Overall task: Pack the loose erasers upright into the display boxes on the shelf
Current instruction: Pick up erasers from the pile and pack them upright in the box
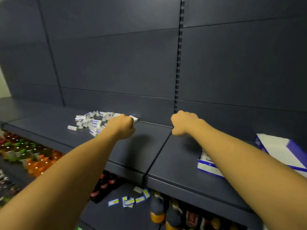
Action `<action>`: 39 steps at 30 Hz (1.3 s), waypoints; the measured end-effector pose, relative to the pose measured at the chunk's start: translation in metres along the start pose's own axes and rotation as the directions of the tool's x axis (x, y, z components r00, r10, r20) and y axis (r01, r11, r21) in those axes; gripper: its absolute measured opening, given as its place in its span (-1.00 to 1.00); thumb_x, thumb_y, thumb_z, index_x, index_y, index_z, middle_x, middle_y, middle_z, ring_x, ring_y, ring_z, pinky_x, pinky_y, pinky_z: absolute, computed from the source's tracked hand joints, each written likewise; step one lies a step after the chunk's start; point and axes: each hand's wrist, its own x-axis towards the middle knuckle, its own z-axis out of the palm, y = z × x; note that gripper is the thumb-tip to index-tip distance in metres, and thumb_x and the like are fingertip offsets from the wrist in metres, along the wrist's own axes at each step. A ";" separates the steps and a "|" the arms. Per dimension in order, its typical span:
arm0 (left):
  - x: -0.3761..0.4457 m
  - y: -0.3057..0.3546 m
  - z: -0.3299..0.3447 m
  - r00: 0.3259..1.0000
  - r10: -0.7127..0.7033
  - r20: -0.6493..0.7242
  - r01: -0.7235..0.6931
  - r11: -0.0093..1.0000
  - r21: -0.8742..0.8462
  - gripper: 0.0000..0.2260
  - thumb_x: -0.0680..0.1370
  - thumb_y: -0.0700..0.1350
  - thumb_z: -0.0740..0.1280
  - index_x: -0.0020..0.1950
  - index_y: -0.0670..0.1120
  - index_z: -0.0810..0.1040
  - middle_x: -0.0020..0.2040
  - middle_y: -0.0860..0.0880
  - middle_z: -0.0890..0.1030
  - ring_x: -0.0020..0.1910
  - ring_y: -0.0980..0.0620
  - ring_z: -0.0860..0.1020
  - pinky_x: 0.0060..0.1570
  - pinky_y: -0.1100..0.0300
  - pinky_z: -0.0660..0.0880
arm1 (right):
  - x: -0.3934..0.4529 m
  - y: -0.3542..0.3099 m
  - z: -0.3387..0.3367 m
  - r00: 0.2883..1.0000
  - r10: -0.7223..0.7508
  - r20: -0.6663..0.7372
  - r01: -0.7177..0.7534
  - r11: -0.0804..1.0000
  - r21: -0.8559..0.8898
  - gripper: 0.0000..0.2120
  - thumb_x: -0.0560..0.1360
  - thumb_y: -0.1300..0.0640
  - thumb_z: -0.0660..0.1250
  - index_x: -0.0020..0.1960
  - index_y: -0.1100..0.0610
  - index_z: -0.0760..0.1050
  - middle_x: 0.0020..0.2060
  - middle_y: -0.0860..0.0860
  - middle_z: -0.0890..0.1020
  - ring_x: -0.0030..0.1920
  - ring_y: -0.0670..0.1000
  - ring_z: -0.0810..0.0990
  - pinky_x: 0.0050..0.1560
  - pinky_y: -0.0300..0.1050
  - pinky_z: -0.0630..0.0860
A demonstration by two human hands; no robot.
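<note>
A scattered heap of small white-and-blue wrapped erasers (pixel 93 121) lies flat on the dark grey metal shelf (pixel 149 146), pointing every way. Left hand (pixel 122 126) curls around one eraser (pixel 134 118) at the heap's right edge. Right hand (pixel 183 122) is fisted, apparently empty, well left of the white-and-blue cardboard display box (pixel 274 151).

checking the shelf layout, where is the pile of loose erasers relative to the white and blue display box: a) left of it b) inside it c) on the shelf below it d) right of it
a: the pile of loose erasers lies at the left of the upper shelf, by the left hand, while the display box sits at the far right.
</note>
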 end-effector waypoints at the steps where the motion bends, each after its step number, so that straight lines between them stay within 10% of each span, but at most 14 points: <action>1: -0.004 -0.014 -0.001 1.000 -0.029 0.008 0.029 1.000 0.011 -0.79 0.56 -0.03 0.24 0.03 -0.12 0.58 0.14 -0.17 0.60 0.12 -0.21 0.55 0.03 0.06 0.48 | 0.004 -0.011 0.000 1.000 0.000 0.016 0.000 1.000 0.016 -0.87 0.47 0.18 0.29 -0.21 0.13 0.36 -0.24 0.04 0.39 -0.32 0.05 0.41 -0.25 -0.06 0.39; 18: -0.019 -0.244 0.013 0.986 -0.079 0.147 0.079 0.997 0.007 -0.81 0.59 -0.06 0.25 0.11 -0.10 0.58 0.04 -0.11 0.58 -0.11 -0.08 0.54 -0.18 0.11 0.46 | 0.116 -0.226 -0.012 1.000 0.017 -0.025 -0.012 0.984 0.178 -0.88 0.49 0.10 0.27 0.01 0.09 0.47 -0.03 0.06 0.51 -0.11 0.13 0.49 -0.10 -0.10 0.44; 33: 0.074 -0.358 0.078 0.975 -0.160 0.156 0.177 0.979 -0.100 -0.91 0.53 -0.15 0.27 -0.16 -0.10 0.52 -0.22 -0.06 0.50 -0.30 -0.05 0.48 -0.35 0.13 0.42 | 0.253 -0.290 -0.003 0.997 0.005 -0.073 0.020 0.941 0.337 -0.81 0.46 0.11 0.31 0.04 0.08 0.58 -0.03 0.06 0.62 -0.05 0.13 0.62 -0.03 0.02 0.61; 39: 0.123 -0.395 0.099 0.976 -0.175 0.127 0.195 0.966 -0.169 -0.84 0.56 -0.18 0.27 0.02 -0.07 0.64 -0.01 -0.07 0.62 -0.11 -0.09 0.59 -0.08 0.00 0.64 | 0.308 -0.304 0.002 0.997 -0.011 -0.079 0.043 0.911 0.411 -0.86 0.45 0.16 0.35 0.00 0.07 0.60 -0.09 0.05 0.64 -0.09 0.10 0.63 -0.03 0.07 0.65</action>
